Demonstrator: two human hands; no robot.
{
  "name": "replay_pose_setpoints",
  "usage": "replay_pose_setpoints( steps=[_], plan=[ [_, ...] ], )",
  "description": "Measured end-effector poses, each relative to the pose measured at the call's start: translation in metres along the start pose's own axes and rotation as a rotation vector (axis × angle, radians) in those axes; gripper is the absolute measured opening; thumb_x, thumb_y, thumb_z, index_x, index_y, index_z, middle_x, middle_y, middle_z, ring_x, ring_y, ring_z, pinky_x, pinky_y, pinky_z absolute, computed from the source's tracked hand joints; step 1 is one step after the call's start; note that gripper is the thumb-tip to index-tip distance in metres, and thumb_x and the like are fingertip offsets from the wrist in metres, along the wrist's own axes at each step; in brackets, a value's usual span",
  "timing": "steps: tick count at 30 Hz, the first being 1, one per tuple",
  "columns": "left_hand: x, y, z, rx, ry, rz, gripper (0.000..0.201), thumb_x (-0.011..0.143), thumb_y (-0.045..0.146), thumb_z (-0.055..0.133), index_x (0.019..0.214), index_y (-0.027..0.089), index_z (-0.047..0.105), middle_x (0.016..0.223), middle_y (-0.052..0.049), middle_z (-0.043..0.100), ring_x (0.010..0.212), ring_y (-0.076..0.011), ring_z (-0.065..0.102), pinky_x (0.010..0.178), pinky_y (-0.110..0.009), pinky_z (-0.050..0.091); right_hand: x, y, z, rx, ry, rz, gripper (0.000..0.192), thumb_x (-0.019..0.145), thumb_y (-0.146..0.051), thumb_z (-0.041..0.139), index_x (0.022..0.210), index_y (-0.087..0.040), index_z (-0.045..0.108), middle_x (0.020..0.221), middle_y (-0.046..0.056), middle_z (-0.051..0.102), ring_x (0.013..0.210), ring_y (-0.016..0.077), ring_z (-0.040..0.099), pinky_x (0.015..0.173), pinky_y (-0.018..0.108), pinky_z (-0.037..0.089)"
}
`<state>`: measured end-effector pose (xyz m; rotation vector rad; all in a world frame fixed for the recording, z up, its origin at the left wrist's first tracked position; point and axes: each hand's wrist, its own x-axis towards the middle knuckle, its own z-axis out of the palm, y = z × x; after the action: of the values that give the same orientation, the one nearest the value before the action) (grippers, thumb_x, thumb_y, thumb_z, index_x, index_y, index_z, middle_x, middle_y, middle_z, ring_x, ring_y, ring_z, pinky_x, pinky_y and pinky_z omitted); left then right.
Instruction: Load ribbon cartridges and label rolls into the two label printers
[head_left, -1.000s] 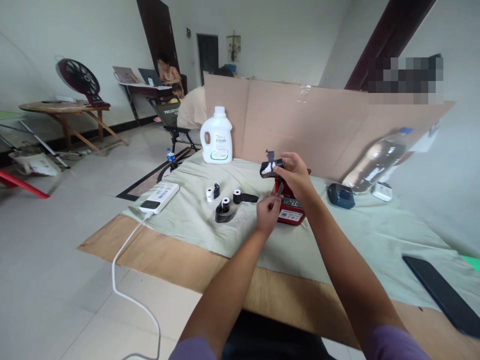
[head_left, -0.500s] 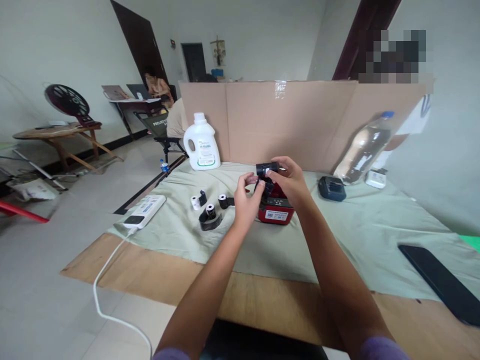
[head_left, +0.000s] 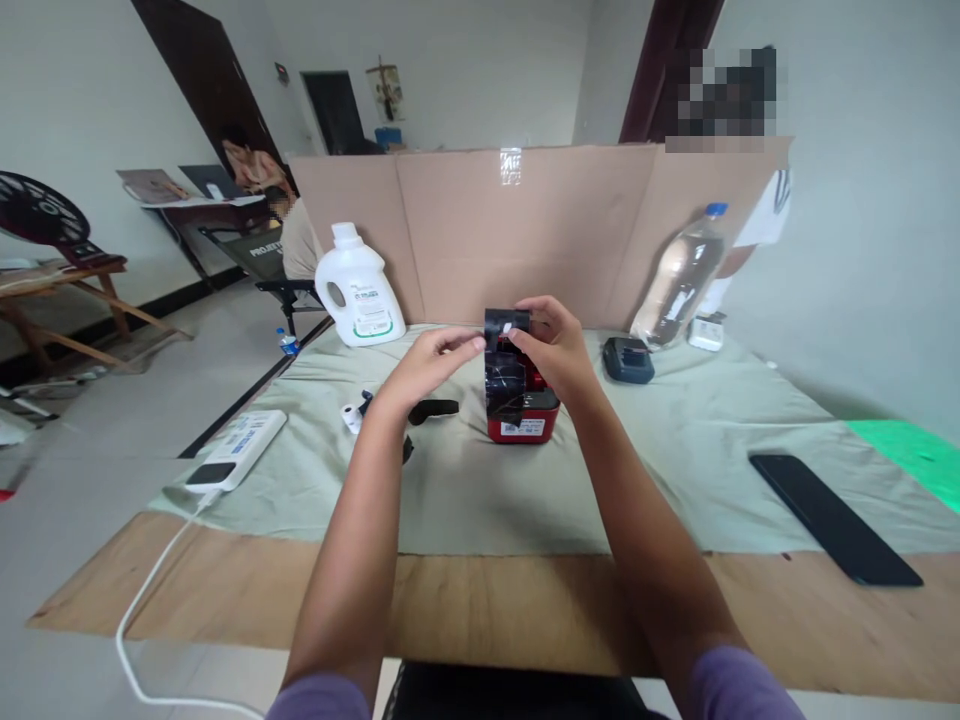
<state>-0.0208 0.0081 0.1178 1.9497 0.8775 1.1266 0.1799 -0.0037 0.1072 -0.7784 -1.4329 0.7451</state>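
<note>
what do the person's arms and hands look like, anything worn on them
Both arms are bare from the upper arm down, with short purple sleeves showing at the bottom edge on each side. The left hand and right hand are bare: no gloves, and no watch, bands or rings visible.

Pale walls [head_left: 480,50], tiled floor [head_left: 82,440], dark door [head_left: 187,70], cardboard screen [head_left: 525,230] behind cloth-covered table [head_left: 675,450].

The bench [head_left: 465,500] in the lower middle of the frame is free; small rolls [head_left: 352,415] (centre left) and the cardboard wall [head_left: 465,230] behind block passage.
</note>
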Motion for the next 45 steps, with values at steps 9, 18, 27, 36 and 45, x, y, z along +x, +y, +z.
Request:
replay_pose_setpoints(
  steps=[9,18,27,36,45],
  plan=[
    [-0.004,0.004,-0.006,-0.069,0.007,-0.003,0.052,0.075,0.047,0.08,0.117,0.018,0.072,0.106,-0.01,0.074,0.097,-0.0234,0.067,0.083,-0.034,0.052,-0.012,-0.014,0.013,-0.269,-0.168,-0.143,0.023,0.081,-0.021,0.066,0.103,-0.025,0.063,0.097,0.002,0.069,0.084,0.0178,0.064,0.07,0.03,0.05],
    [-0.008,0.004,-0.008,0.106,-0.002,0.059,0.036,0.08,0.038,0.076,0.111,0.019,0.075,0.094,-0.005,0.074,0.08,-0.0183,0.064,0.074,-0.031,0.05,-0.009,-0.02,0.008,-0.168,-0.27,-0.036,0.02,0.081,-0.021,0.065,0.1,-0.023,0.07,0.093,0.002,0.072,0.084,0.0188,0.067,0.073,0.033,0.053],
    [-0.006,0.0,0.005,-0.096,-0.008,0.023,0.057,0.075,0.033,0.081,0.128,0.021,0.062,0.086,-0.003,0.069,0.081,-0.0188,0.068,0.073,-0.03,0.055,-0.006,-0.016,0.006,-0.178,-0.137,0.021,0.016,0.077,-0.032,0.074,0.089,-0.021,0.071,0.083,0.002,0.072,0.074,0.0165,0.065,0.069,0.031,0.053],
    [-0.007,0.003,0.007,-0.14,0.018,-0.015,0.072,0.074,0.036,0.081,0.14,0.021,0.056,0.092,-0.004,0.073,0.066,-0.0133,0.062,0.068,-0.029,0.052,0.0,-0.005,0.001,-0.111,0.022,0.009,0.026,0.08,-0.048,0.073,0.088,-0.024,0.066,0.084,0.002,0.069,0.079,0.0176,0.066,0.071,0.032,0.054],
    [-0.005,-0.004,0.008,-0.092,0.003,-0.019,0.07,0.077,0.032,0.078,0.143,0.027,0.056,0.078,0.0,0.07,0.063,-0.0144,0.057,0.066,-0.029,0.049,-0.005,-0.013,0.008,-0.095,-0.007,0.065,0.033,0.082,-0.053,0.07,0.077,-0.021,0.067,0.073,0.001,0.064,0.073,0.0165,0.062,0.067,0.031,0.051]
  ],
)
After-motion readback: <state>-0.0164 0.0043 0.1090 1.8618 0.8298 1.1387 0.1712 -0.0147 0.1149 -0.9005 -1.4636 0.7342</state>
